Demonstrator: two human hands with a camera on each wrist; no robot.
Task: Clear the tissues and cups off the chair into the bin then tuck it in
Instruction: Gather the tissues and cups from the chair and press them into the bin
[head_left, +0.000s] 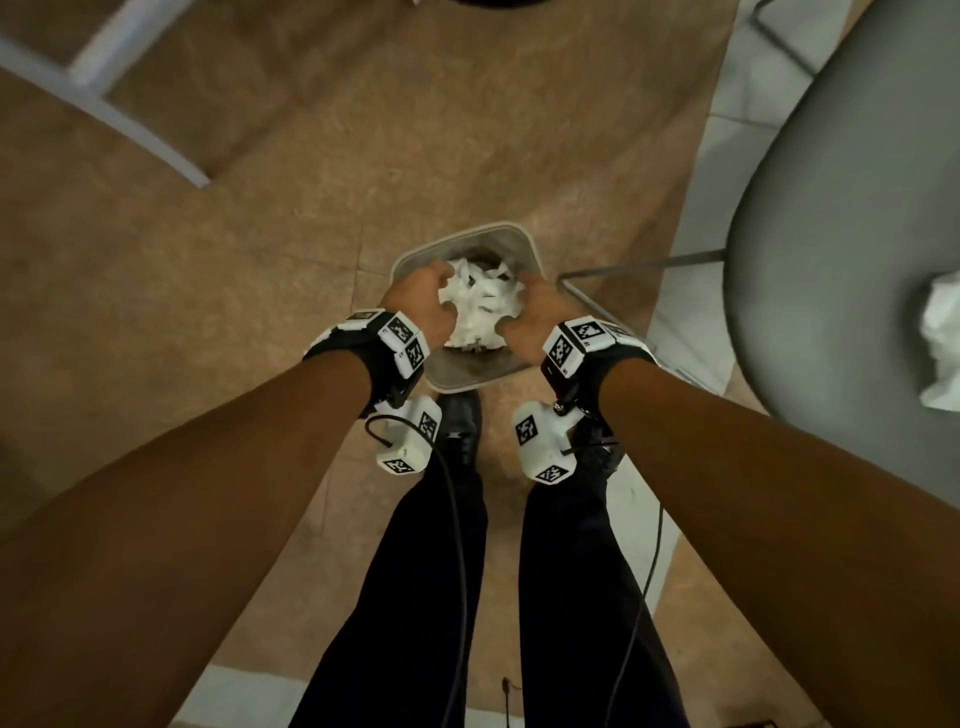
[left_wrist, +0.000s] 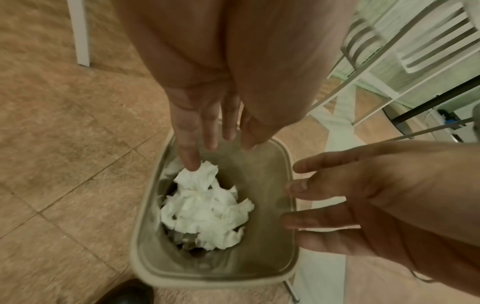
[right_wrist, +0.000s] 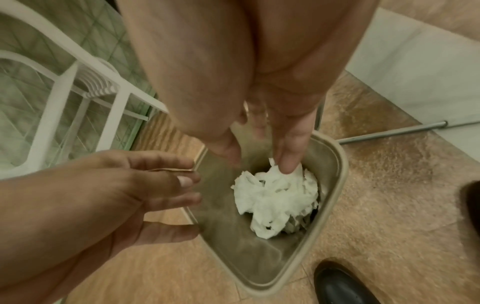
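A wad of white crumpled tissues (head_left: 480, 306) (left_wrist: 205, 207) (right_wrist: 275, 197) lies loose inside the beige bin (head_left: 467, 382) (left_wrist: 213, 275) (right_wrist: 337, 185) on the floor by my feet. My left hand (head_left: 431, 293) (left_wrist: 218, 148) hovers over the bin's left side, fingers straight and spread, holding nothing. Over the bin's right side my right hand (head_left: 527, 312) (right_wrist: 259, 152) is also spread and holds nothing. The grey chair seat (head_left: 831, 208) is at the right, with one more crumpled tissue (head_left: 943, 348) on it. No cups are visible.
The chair's metal legs (head_left: 644, 262) run along the floor just right of the bin. My black shoes (head_left: 460, 426) stand right behind the bin. A white table leg (head_left: 119, 67) is at the far left. A white plastic chair (right_wrist: 78, 86) stands beyond the bin.
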